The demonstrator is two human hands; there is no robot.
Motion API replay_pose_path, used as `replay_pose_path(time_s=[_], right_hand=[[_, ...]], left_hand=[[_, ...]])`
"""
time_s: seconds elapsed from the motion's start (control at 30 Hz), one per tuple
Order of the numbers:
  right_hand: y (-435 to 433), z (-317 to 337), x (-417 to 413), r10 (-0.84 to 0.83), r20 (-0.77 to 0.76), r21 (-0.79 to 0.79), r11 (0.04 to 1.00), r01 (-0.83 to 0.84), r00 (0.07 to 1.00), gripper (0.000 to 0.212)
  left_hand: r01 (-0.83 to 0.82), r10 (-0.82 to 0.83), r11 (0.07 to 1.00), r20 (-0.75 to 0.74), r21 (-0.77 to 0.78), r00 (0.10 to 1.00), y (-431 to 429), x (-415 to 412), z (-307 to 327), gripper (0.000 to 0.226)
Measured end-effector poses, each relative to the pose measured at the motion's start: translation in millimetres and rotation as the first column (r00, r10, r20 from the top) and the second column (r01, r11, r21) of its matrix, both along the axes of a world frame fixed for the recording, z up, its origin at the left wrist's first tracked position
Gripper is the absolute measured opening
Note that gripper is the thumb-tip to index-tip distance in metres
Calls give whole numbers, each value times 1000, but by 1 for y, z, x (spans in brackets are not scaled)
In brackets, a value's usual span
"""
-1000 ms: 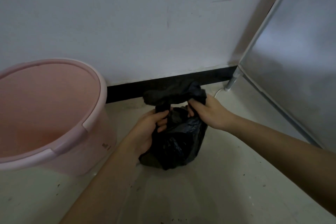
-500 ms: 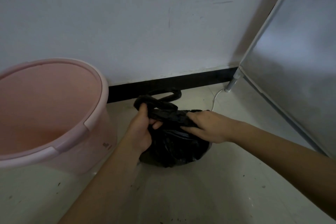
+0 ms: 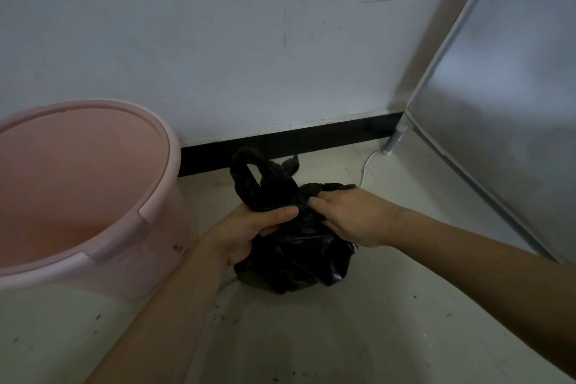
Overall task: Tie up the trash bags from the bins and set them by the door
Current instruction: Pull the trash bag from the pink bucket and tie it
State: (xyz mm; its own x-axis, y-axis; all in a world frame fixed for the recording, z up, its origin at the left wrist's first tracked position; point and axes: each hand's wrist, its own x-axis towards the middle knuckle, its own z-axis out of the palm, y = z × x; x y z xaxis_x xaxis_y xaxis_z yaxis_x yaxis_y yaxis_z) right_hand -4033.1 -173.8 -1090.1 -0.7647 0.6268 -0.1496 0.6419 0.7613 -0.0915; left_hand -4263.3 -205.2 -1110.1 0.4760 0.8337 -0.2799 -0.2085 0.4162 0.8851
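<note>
Working a knot into the black trash bag (image 3: 293, 259), centre frame on the floor, already out of the pink bin (image 3: 93, 184) at left. Clenching its twisted, looped neck with the left hand (image 3: 249, 231), pinching the gathered top with the right hand (image 3: 352, 215). Probably left: cinching, carrying to a door not in view.

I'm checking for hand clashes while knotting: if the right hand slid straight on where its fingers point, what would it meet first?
Likely the left hand: the right hand points across the gathered top of the bag toward the left thumb, close ahead. Their relative depth is unclear.
</note>
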Motion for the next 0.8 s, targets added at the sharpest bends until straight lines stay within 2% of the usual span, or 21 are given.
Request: replay_pose_path(time_s=[0.07,0.1,0.17,0.2,0.23,0.27,0.3,0.33,0.37,0.43,0.53,0.6,0.63,0.7,0.8], right_hand=[[-2,-2,-5,55,15,9,998,-55,998,29],[-2,-3,-5,42,-12,-35,998,-42,999,29],[0,-3,-6,-71,-73,-243,969,51,995,27],[2,-1,-5,-169,-103,-377,919,119,980,21],[5,2,-3,-290,-104,-531,825,193,951,16],[7,8,-1,-411,-73,-687,681,253,909,23],[9,14,2,-502,-29,-811,517,274,864,39],[11,19,6,-568,8,-894,365,260,823,54],[13,21,9,-621,20,-946,241,216,783,60],[16,20,10,-739,8,-988,99,120,673,66],[19,14,5,-893,24,-990,43,138,449,83],[18,13,-3,-944,-4,-994,39,100,329,71],[17,15,-7,-969,-45,-995,64,72,242,59],[19,20,-10,-983,-165,-981,173,85,84,35],[28,36,-6,-944,-329,-936,326,130,-3,18]], left_hand=[[-76,76,995,9,-65,997,1,2,2,22],[-86,88,992,15,-91,996,1,1,0,24],[-87,93,990,56,-109,994,2,-1,-6,25],[-74,84,991,91,-111,992,3,-3,-10,22],[-55,70,991,126,-120,990,3,-4,-12,21],[-22,48,990,182,-142,982,3,-5,-13,20],[17,23,987,244,-161,969,2,-4,-13,20],[48,0,986,292,-157,956,2,-5,-15,23],[60,-16,990,311,-131,950,1,-5,-15,29],[45,-28,997,260,-60,965,0,-2,-12,36],[-2,2,1000,88,-5,996,-2,5,-6,30],[-24,25,999,44,-20,999,-3,10,-2,32],[-23,24,999,43,-23,999,-3,11,-1,38],[-3,4,1000,57,-22,998,-2,11,1,44],[-13,17,999,83,-42,996,0,7,2,45]])
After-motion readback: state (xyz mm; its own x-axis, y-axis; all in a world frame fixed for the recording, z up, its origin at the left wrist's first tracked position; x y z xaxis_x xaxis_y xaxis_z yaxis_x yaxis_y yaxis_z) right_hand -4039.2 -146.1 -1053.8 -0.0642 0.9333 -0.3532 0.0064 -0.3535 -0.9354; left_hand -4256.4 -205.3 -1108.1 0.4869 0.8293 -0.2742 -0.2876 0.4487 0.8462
